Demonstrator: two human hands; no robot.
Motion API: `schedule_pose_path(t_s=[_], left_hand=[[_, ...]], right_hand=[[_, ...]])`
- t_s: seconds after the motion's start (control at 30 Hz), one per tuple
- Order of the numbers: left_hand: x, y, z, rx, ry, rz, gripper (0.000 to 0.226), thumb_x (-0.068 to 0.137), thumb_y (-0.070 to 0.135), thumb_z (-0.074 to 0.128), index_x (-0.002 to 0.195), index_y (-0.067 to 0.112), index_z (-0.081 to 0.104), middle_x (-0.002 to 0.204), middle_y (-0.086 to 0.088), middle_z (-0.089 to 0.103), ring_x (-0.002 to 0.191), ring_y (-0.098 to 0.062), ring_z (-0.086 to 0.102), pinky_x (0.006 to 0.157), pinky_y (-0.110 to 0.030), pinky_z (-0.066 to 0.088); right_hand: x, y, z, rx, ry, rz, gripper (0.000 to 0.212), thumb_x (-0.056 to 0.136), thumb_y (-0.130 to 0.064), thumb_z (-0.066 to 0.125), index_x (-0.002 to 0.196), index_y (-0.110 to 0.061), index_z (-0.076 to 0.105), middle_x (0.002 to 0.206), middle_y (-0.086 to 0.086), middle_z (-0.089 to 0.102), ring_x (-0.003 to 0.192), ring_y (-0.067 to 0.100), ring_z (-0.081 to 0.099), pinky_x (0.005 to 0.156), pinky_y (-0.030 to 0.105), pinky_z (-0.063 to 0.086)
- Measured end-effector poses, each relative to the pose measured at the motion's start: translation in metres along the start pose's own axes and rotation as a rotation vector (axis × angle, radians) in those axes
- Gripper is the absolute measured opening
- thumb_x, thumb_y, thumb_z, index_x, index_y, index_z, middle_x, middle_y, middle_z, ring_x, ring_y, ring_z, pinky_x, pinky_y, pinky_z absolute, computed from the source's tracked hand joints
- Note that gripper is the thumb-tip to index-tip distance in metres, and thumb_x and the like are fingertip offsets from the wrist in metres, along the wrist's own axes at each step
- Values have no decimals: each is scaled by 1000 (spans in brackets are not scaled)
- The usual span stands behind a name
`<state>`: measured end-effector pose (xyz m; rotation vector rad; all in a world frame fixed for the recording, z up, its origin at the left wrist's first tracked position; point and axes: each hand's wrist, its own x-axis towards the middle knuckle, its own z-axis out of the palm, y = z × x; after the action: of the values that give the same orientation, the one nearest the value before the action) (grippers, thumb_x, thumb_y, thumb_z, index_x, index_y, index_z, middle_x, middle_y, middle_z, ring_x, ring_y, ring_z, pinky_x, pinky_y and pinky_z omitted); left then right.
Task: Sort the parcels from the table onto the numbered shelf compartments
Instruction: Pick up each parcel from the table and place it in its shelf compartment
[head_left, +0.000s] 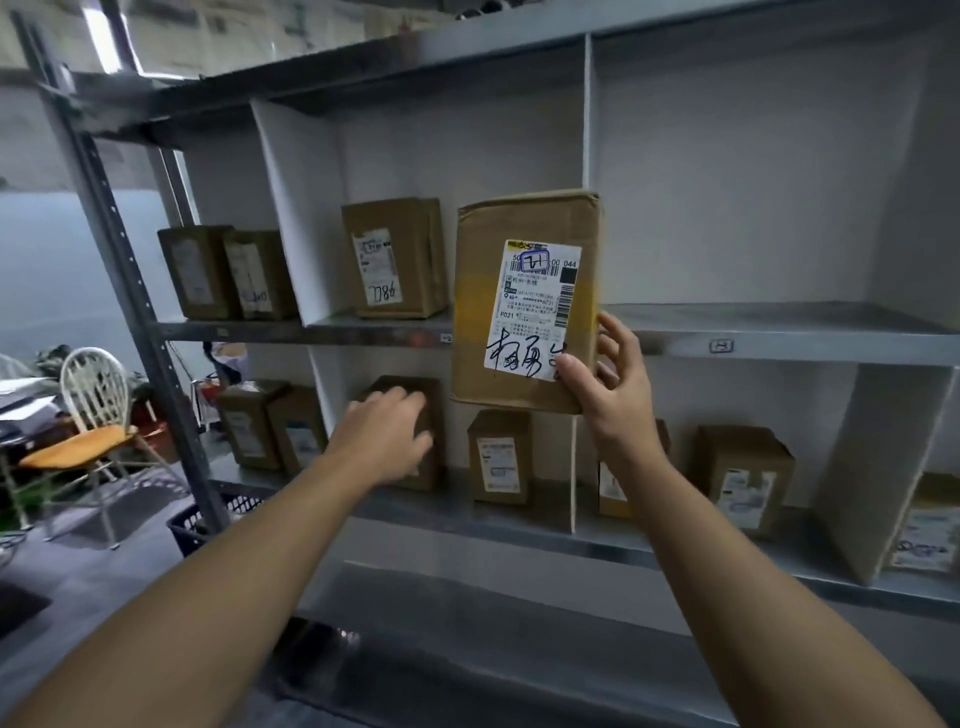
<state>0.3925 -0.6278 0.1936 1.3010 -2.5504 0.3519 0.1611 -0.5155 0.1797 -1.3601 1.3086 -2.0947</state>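
Parcel (524, 301): flat brown carton, upright, face to the camera, held in the air before the shelf; rests on no board
Label (535, 312): white, on the parcel's front toward its right side; barcodes, a boxed blue mark at top, black handwriting along the bottom
Right hand (608, 384): at the parcel's lower right corner; thumb pressed on the label's corner, fingers behind the right edge, clamped on the parcel
Left hand (387, 436): below and left of the parcel, palm down, fingers laid over a box; blurred, so whether they clasp it cannot be told
Covered box (435, 405): under the left hand, lower tier, just below-left of the parcel
Shelf (779, 332): grey metal, white dividers, behind the parcel; one board's front edge passes behind the parcel's lower half
Marked box (395, 260): just left of the parcel, upper tier, upright, handwritten digits on its label
Box pair (197, 270): further left of the parcel, same tier, side by side
Small box (500, 457): straight below the parcel, label forward
Right box (743, 473): below-right of the parcel, lower tier
Chair (93, 410): far left of the parcel, white back, orange seat
Basket (208, 519): dark, on the floor, well below-left of the parcel
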Motion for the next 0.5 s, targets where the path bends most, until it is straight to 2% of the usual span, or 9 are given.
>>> schedule_pose_path(t_s=[0.07, 0.17, 0.3, 0.4, 0.5], left_hand=[[26, -7, 1, -39, 49, -6, 39, 93, 41, 50, 127, 21, 51, 120, -4, 57, 112, -25, 53, 94, -45, 45], [60, -17, 3, -84, 132, -6, 40, 95, 42, 50, 130, 24, 49, 123, 1, 57, 114, -21, 52, 99, -44, 43], [96, -38, 9, -95, 188, -25, 46, 95, 45, 49, 137, 26, 46, 129, 1, 55, 119, -20, 51, 102, -43, 41], [116, -55, 15, -94, 186, -32, 47, 96, 45, 49, 138, 27, 44, 132, 2, 54, 121, -20, 49, 103, -43, 40], [137, -73, 21, -98, 200, -21, 45, 96, 46, 48, 136, 27, 46, 129, 2, 55, 119, -20, 49, 100, -43, 40]], right_hand=[[28, 4, 9, 4, 4, -29, 72, 78, -49, 81, 139, -49, 42, 136, -10, 54, 124, 18, 58, 96, 43, 57], [71, 9, 24, -5, 9, -82, 68, 85, -39, 79, 141, -45, 41, 125, -23, 53, 118, 13, 60, 93, 39, 59], [121, 17, 44, -67, -17, -146, 69, 86, -38, 78, 143, -42, 40, 128, -16, 52, 118, 11, 58, 89, 31, 59], [149, 31, 59, -121, -20, -141, 68, 85, -43, 78, 141, -45, 40, 128, -16, 51, 119, 13, 57, 93, 37, 59], [173, 47, 67, -221, 21, -131, 72, 80, -57, 75, 141, -49, 38, 136, -7, 52, 123, 19, 55, 94, 43, 58]])
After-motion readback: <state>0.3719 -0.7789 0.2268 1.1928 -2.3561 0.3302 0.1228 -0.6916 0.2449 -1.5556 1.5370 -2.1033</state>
